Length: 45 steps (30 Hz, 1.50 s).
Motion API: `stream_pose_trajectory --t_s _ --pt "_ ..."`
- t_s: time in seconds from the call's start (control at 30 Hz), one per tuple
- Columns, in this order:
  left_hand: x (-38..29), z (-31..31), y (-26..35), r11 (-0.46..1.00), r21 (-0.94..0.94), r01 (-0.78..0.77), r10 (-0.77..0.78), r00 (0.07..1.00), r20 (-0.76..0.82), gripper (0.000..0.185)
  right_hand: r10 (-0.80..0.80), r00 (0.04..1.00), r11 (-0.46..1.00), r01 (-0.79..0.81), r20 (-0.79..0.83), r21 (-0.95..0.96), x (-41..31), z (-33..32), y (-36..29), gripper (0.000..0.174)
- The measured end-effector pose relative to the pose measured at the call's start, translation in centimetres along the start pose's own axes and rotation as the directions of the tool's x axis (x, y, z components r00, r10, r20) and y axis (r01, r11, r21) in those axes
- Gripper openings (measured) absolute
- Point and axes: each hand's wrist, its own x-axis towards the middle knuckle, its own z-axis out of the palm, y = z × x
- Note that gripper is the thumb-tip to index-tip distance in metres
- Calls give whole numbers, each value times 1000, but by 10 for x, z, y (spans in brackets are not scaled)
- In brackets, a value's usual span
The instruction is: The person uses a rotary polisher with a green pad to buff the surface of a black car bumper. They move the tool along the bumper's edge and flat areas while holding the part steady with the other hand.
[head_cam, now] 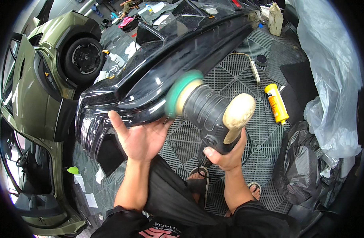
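A glossy black plastic car bumper (158,80) stretches diagonally before me. My left hand (144,138) is at its near lower edge, palm up, thumb on the outer side and fingers partly hidden under the rim. My right hand (229,154) grips the rear handle of a black electric polisher (210,108). Its green foam pad (180,92) is blurred at the rim and meets the bumper's face, just right of my left hand. A pale, worn cover (240,110) sits on the polisher's upper end.
A yellow bottle (276,104) lies on the grey grid floor (259,142), near a power strip (255,73) and a black round pad (261,60). Clear plastic sheeting (328,74) and a black plastic bag (301,166) line the right. A green car (36,98) stands left, door open.
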Motion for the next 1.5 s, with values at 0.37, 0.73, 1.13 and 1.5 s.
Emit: stream_pose_trajectory --t_s 0.37,0.73,1.13,1.5 --pt "-1 4 -2 999 31 -6 10 988 -157 105 1 999 998 -3 44 55 6 -4 -11 97" --pt "-5 6 -4 997 -71 -8 0 992 -123 108 -153 967 972 184 203 -146 -23 16 -13 103" --pt "-7 7 -4 998 -41 -47 36 970 -242 109 -218 953 953 254 209 -162 -20 17 -8 104" --pt "-5 10 -6 999 -16 -52 45 957 -287 99 -25 995 999 22 94 35 -5 8 -7 101"
